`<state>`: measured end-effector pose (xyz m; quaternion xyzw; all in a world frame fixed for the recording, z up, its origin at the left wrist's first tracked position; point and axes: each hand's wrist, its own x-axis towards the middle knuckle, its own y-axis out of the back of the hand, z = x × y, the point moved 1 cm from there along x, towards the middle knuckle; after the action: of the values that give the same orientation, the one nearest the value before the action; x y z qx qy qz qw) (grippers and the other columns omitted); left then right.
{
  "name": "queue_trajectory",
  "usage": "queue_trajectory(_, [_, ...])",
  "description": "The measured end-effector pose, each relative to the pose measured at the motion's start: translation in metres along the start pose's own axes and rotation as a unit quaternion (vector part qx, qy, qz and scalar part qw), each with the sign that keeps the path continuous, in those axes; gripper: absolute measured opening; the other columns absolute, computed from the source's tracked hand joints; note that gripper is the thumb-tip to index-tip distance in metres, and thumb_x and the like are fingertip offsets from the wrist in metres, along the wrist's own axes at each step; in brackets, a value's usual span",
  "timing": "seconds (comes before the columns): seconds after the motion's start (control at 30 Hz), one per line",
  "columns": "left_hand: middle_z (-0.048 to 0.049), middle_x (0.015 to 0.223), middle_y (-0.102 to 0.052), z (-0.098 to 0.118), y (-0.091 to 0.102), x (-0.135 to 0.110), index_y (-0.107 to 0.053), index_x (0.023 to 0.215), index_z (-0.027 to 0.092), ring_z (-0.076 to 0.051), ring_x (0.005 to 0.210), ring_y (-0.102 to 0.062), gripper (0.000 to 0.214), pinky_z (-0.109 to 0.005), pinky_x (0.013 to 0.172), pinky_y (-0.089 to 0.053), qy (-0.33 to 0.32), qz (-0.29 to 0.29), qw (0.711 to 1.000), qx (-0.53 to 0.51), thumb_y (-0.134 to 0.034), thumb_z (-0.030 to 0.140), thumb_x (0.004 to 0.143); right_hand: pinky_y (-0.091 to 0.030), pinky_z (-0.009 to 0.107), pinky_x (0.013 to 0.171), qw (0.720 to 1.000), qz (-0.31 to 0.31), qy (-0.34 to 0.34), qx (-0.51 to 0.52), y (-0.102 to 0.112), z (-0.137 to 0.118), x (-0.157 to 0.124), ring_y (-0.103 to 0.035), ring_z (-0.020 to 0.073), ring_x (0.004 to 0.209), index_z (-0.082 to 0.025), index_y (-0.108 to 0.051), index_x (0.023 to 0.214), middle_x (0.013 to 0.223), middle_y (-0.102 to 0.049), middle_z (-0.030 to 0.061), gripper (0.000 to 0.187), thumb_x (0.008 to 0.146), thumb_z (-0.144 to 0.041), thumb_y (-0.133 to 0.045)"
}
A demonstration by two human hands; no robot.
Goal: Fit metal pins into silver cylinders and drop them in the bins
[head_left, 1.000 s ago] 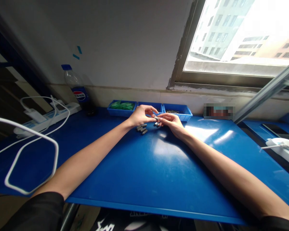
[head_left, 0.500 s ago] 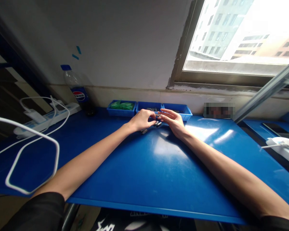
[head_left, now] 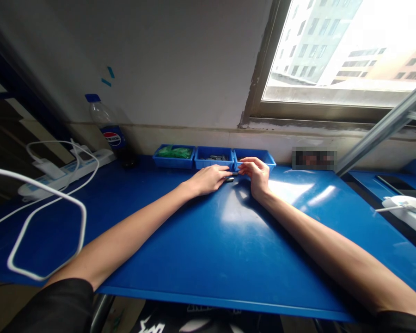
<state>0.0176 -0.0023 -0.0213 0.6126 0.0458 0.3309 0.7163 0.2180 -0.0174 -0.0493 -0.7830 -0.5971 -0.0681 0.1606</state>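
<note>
My left hand [head_left: 209,179] lies palm down on the blue table [head_left: 201,240], fingers stretched out flat over the spot where small grey cylinders lay; one small grey part [head_left: 230,179] shows just past its fingertips. My right hand [head_left: 257,174] is beside it with the fingers curled and pinched together at the front rim of the right blue tray [head_left: 267,160]. What the pinch holds is too small to make out. The middle blue tray [head_left: 198,163] holds small dark parts. The left blue tray [head_left: 157,160] holds green pieces.
A cola bottle [head_left: 111,131] stands at the back left by the wall. A white power strip [head_left: 67,167] and a looping white cable [head_left: 45,231] lie on the left. A slanted metal bar [head_left: 381,131] and a white device [head_left: 407,207] are on the right.
Both hands moved away from me toward the trays. The left hand went from a pinch to lying flat over the grey parts; the right hand reached the right tray's rim.
</note>
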Motion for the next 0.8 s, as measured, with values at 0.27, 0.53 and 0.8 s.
queue_trajectory(0.27, [-0.0087,0.103,-0.075,0.013,0.002,0.001,-0.075,0.100,0.021,-0.024,0.098,-0.071,0.018,-0.028,0.078,-0.054,0.037,-0.043,0.996,0.075,-0.058,0.027,0.097,-0.045,0.032,0.054,1.000,0.010,-0.016,0.018,-0.001,-0.004,0.000,-0.056,0.0157,0.052,-0.022,-0.073,0.076,0.064,-0.069,0.0011,0.013,0.070,-0.027,-0.062])
queue_trajectory(0.53, [-0.0087,0.094,-0.074,0.010,0.011,0.000,-0.074,0.086,0.017,-0.022,0.086,-0.070,0.012,-0.028,0.072,-0.052,0.078,-0.046,0.993,0.080,-0.065,0.025,0.085,-0.043,0.029,0.053,1.000,-0.005,-0.022,0.020,-0.003,-0.004,-0.001,-0.056,0.0141,0.050,-0.021,-0.075,0.077,0.063,-0.069,0.0003,0.015,0.072,-0.027,-0.062])
queue_trajectory(0.8, [-0.0060,0.083,-0.079,0.002,0.016,0.003,-0.079,0.082,0.016,-0.020,0.079,-0.072,0.013,-0.028,0.076,-0.053,0.084,0.054,0.993,-0.057,-0.072,0.022,0.074,-0.045,0.029,0.053,0.999,-0.023,-0.024,-0.005,-0.003,-0.002,0.000,-0.056,0.0143,0.051,-0.022,-0.074,0.079,0.064,-0.068,-0.0006,0.013,0.075,-0.027,-0.063])
